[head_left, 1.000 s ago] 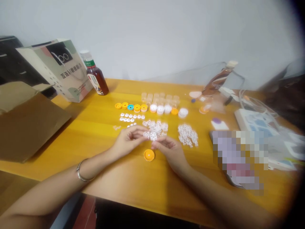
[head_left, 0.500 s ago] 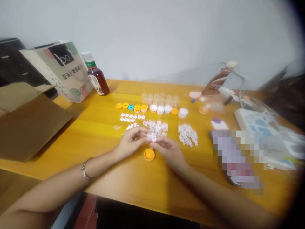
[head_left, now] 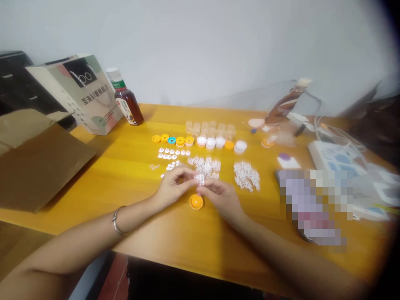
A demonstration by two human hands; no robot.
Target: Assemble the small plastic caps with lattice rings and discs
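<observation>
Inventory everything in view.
table: one, yellow-brown, centre
cardboard box: one, brown, left
paper bag: one, multicoloured, back left
bottles: two, brown, back left, right
cups: several, clear, back centre
discs: ten-plus, orange/blue/white, centre row
small pieces: many, white, mid-left
lattice pieces: two heaps, white, centre
near disc: one, orange, front
held lattice: number unclear, white, centre
clutter: uncounted, mixed, right
bracelet: one, silver, left wrist
left hand, right hand: one each, centre

You wear a slim, silver-coloured bracelet around your left wrist, a rounded metal band with a soft shine; its finer detail is blurred. Your left hand and right hand are bare, and so are your forearms, as far as they show.
</observation>
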